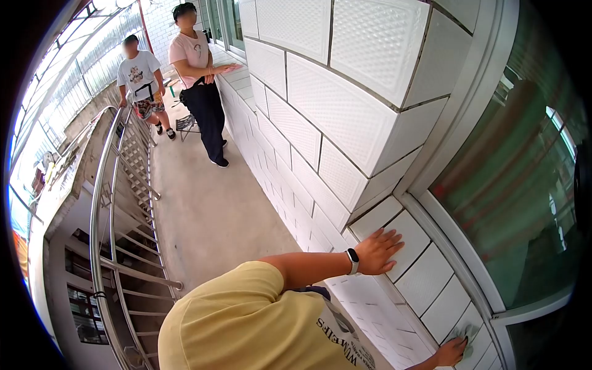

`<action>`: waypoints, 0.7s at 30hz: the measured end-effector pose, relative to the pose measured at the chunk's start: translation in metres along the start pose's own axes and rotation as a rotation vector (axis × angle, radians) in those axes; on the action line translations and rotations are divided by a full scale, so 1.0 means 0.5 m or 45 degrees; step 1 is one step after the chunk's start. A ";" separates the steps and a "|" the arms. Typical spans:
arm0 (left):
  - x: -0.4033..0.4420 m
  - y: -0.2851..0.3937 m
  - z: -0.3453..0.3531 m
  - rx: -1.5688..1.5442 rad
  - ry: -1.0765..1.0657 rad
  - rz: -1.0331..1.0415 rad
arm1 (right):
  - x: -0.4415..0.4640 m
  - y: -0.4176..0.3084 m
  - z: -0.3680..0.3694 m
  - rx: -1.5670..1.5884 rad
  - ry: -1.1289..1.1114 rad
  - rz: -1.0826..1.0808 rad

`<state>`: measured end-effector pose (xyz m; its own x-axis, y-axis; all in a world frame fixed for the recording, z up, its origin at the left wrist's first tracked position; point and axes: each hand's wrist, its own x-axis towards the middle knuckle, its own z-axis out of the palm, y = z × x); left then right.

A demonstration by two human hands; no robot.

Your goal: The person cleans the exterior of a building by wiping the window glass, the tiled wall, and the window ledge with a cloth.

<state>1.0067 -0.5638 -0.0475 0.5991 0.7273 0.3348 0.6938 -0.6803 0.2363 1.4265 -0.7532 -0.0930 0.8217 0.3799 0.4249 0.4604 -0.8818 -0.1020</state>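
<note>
My left hand [379, 251], with a watch [353, 261] at the wrist, lies palm down with its fingers spread on the white tiled window sill [425, 280]. It holds nothing. At the lower right, my right hand [453, 351] grips a pale green cloth [472, 336] and presses it against the sill tiles. Part of the cloth is hidden under the fingers. Beside both hands runs the white window frame [453, 246], with dark green glass [518, 203] behind it.
A tiled wall corner [382, 123] juts out beyond my left hand. Along the walkway [216, 203] runs a metal railing [95, 216]. One person [197, 80] stands by the wall with a hand on a ledge; another person [140, 80] is at the railing, near a folding stool [186, 125].
</note>
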 end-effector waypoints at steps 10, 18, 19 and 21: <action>0.001 -0.005 0.011 -0.005 0.048 0.022 | -0.010 -0.004 -0.010 0.083 0.049 -0.047; -0.002 -0.005 0.006 0.005 0.073 0.044 | -0.001 0.007 0.005 0.047 0.070 -0.043; 0.000 -0.003 0.006 0.001 0.077 0.037 | 0.002 0.004 -0.002 0.028 0.092 -0.074; -0.002 -0.002 0.015 0.005 0.095 0.033 | -0.010 -0.005 -0.018 0.053 0.090 -0.070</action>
<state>1.0083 -0.5631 -0.0550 0.5854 0.7005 0.4081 0.6803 -0.6983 0.2228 1.4183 -0.7554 -0.0867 0.7697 0.4055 0.4931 0.5189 -0.8473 -0.1132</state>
